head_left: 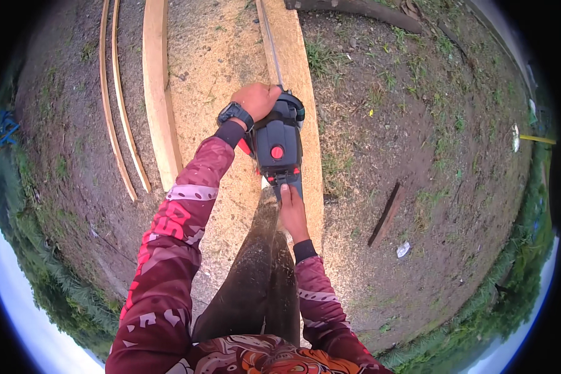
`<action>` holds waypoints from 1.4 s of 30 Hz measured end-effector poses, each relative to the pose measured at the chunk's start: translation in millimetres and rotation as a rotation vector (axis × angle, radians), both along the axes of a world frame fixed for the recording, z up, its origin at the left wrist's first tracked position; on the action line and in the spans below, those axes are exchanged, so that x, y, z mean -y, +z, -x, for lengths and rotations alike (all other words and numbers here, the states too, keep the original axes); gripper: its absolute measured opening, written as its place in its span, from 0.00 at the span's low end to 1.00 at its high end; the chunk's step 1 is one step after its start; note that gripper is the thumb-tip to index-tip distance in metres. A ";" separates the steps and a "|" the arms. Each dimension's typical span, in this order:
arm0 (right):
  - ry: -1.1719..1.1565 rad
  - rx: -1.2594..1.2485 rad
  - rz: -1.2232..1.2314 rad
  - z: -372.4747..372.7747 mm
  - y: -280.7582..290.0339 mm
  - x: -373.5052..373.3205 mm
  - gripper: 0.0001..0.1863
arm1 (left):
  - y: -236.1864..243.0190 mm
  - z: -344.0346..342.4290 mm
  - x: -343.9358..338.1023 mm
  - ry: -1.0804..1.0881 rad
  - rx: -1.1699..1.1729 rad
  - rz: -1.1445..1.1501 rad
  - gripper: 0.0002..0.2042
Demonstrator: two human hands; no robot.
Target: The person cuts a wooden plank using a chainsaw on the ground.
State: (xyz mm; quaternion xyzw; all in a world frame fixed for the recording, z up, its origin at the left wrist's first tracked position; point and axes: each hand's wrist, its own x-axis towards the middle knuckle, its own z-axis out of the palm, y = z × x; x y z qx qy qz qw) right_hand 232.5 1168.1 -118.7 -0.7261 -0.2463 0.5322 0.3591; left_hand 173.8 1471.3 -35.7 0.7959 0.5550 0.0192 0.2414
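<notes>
Fingers of both hands are wrapped on the chainsaw [279,140]: left hand [255,100] over the front handle, right hand [292,212] on the rear grip. Saw's long axis runs straight ahead along the timber slab [293,50]; guide bar [269,37] points away. Sawdust [218,56] lies left.

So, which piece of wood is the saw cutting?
The wide plank under the saw, right of the sawdust. The thick plank and two thin strips lie apart, further left.
</notes>
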 end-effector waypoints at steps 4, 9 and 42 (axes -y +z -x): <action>0.037 0.043 -0.026 -13.5 29.1 -76.9 0.29 | 0.8 -3.8 -75.1 -0.091 0.062 -0.079 0.22; 0.085 0.063 0.037 -8.5 38.0 -131.2 0.31 | -16.4 11.8 -145.7 -0.305 -0.066 -0.311 0.13; 0.071 0.055 0.028 -3.1 12.4 124.7 0.29 | -21.0 8.1 120.5 -0.016 -0.066 0.045 0.27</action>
